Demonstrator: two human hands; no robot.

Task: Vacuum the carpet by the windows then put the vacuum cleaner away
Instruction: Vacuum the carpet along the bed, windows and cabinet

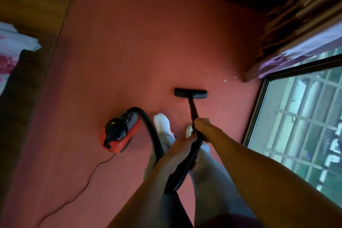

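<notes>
— Where's the vacuum (117,134)?
— On the carpet (148,42), left of the feet (162,122). Its nozzle (190,93) lies flat ahead, near the window (305,126).
— And the hands?
— The right hand (202,126) has its fingers curled round the wand (193,108). The left hand (177,152) wraps the hose (149,127) lower down (both tight). Pale crumbs (224,80) lie beyond the nozzle, by the curtain (296,24).

Left of the left grip (175,152), glossy red and black plastic is shown by the vacuum cleaner (120,135). The hose (185,164) held in it is ribbed; the wand (192,109) ahead of the right grip (202,125) is smooth. The carpet (148,42) beyond is seen matt and short-piled.
</notes>
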